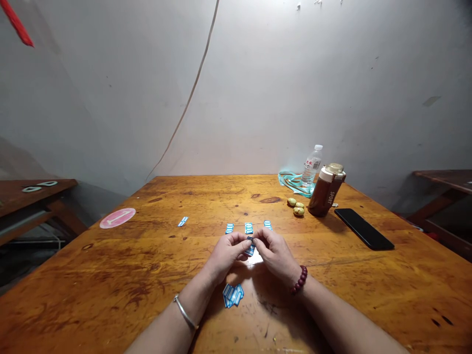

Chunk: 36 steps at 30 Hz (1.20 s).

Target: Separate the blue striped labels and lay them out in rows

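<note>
Above the middle of the table, my left hand (231, 253) and my right hand (272, 250) meet with their fingertips pinched on a small blue-and-white card (250, 250). Part of that card is hidden by the fingers. Just beyond the hands lie three small groups of similar cards: a left group (229, 228), a middle group (249, 227) and a right group (267, 224), partly covered by my right hand. A loose heap of blue-and-white cards (233, 295) rests between my forearms. Farther left is another small blue-and-white piece (183, 221).
A pink round numbered disc (117, 218) lies at the table's left edge. On the right are a black phone (363, 228), a brown sport bottle (326, 191), several small yellowish round objects (298, 211), a clear water bottle (311, 166) and a turquoise strap (289, 183). A wall stands behind the wooden table (177, 314).
</note>
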{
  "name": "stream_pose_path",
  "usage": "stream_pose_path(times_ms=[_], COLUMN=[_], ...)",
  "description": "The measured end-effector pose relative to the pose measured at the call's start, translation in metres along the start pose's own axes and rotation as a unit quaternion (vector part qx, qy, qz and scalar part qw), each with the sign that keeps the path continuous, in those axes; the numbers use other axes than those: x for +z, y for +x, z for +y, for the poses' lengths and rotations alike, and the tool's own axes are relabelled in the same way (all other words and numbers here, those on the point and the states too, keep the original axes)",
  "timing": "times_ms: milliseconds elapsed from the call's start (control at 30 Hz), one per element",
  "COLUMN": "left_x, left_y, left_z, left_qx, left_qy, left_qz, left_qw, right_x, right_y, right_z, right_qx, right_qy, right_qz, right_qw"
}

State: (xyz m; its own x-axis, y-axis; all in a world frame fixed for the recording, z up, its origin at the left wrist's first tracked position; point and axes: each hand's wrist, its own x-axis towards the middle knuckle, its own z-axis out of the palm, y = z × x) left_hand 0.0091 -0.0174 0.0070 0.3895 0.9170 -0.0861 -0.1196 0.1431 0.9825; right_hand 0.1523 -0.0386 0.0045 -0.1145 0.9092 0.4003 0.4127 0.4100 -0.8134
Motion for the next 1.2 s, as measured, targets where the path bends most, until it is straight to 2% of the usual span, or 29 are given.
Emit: stream_pose_path(times_ms=[133,200,267,367,500,600,700,800,900,1033,1200], left_x=[-0.008,-0.015,-0.021,-0.025,-0.021,-0.019,-0.019,-0.020,-0.020,-0.016,-0.012], left_y=[0.005,0.008,0.010,0.011,0.010,0.010,0.010,0.011,0.010,0.008,0.006], left_z=[0.002,0.005,0.007,0.007,0.004,0.003,0.003,0.003,0.003,0.002,0.001], left_qx=[0.041,0.057,0.058,0.056,0.063,0.064,0.058,0.061,0.059,0.047,0.040], left_qy=[0.007,0.006,0.008,0.017,0.029,0.034,0.037,0.034,0.021,-0.008,-0.017], left_qz=[0.056,0.095,0.123,0.134,0.120,0.115,0.123,0.127,0.118,0.101,0.087], left_qw=[0.998,0.994,0.991,0.989,0.990,0.991,0.990,0.989,0.991,0.994,0.995], right_x=[0.002,0.004,0.007,0.014,0.023,0.026,0.024,0.017,0.005,-0.010,-0.005], right_y=[-0.002,-0.006,-0.011,-0.020,-0.026,-0.026,-0.023,-0.016,-0.006,0.006,0.010], right_z=[0.001,0.000,-0.003,-0.012,-0.018,-0.013,-0.003,0.006,0.007,0.000,0.001], right_qx=[0.010,-0.009,-0.058,-0.128,-0.156,-0.123,-0.064,0.021,0.109,0.169,0.192], right_qy=[-0.015,-0.048,-0.086,-0.130,-0.181,-0.196,-0.155,-0.041,0.114,0.248,0.284], right_qz=[-0.019,-0.082,-0.172,-0.264,-0.305,-0.298,-0.286,-0.279,-0.260,-0.165,-0.073], right_qw=[1.000,0.995,0.980,0.947,0.922,0.926,0.943,0.959,0.953,0.939,0.937])
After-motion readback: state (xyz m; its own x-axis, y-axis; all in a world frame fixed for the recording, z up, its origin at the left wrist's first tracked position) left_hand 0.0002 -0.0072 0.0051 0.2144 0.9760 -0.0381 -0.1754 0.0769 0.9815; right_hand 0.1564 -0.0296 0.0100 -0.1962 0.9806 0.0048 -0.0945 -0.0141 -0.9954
